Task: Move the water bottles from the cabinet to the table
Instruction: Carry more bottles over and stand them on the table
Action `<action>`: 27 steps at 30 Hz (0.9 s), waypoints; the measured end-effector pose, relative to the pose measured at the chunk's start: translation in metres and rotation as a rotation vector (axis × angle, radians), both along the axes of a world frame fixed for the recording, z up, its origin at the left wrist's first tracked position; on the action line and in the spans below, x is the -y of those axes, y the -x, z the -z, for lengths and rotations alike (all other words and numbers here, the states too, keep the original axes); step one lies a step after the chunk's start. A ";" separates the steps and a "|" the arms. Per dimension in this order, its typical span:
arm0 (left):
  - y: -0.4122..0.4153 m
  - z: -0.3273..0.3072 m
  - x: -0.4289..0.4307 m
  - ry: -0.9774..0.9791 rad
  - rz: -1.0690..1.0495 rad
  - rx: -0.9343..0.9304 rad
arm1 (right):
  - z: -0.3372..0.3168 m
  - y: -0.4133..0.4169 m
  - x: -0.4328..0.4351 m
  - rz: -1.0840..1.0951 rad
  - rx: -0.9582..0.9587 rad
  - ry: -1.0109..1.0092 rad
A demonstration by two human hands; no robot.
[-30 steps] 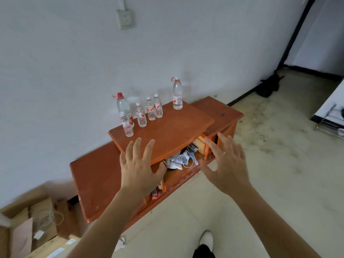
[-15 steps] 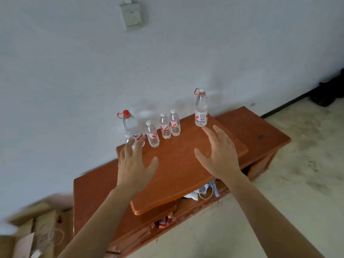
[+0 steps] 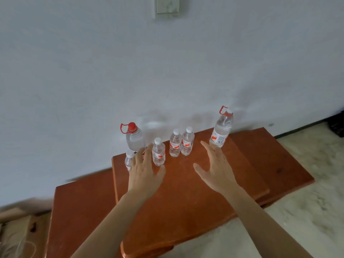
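Observation:
Several clear water bottles with red labels stand along the back of an orange-brown wooden cabinet [image 3: 186, 198]. A large bottle with a red cap and handle [image 3: 133, 138] is at the left, with a small bottle [image 3: 128, 161] partly hidden behind my left hand [image 3: 144, 174]. Another small bottle [image 3: 158, 152] stands just right of my fingertips. Two small bottles [image 3: 175, 143] [image 3: 187, 141] stand side by side in the middle. A tall bottle with a red loop [image 3: 221, 130] is at the right, just beyond my right hand [image 3: 216, 168]. Both hands hover open with fingers spread, holding nothing.
A white wall [image 3: 167, 71] with a switch plate [image 3: 167, 5] rises right behind the bottles. Lower cabinet sections extend left [image 3: 81, 211] and right [image 3: 275, 161]. Cardboard boxes [image 3: 16, 233] lie at the lower left. Pale floor [image 3: 307, 211] lies to the right.
Both hands have moved forward over the cabinet top toward the bottles, and the view has closed in. The open shelf with clutter has dropped out of sight.

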State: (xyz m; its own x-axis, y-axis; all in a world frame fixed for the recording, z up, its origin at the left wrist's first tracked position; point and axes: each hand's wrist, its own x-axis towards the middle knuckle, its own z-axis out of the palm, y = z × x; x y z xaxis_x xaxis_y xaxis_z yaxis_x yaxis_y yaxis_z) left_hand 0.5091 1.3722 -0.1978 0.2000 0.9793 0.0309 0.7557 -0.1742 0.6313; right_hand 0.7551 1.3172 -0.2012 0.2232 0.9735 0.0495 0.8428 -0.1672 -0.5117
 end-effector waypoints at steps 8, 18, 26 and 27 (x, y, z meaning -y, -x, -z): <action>-0.047 0.072 -0.062 0.283 -0.128 0.122 | 0.066 -0.034 -0.058 0.001 -0.213 -0.040; -0.079 0.215 -0.120 0.168 -0.399 0.237 | 0.223 -0.087 -0.164 0.009 -0.513 -0.090; -0.101 0.299 -0.154 -0.133 -0.391 0.293 | 0.297 -0.090 -0.223 -0.192 -0.628 -0.328; -0.103 0.301 -0.158 -0.174 -0.411 0.298 | 0.300 -0.090 -0.227 -0.194 -0.645 -0.350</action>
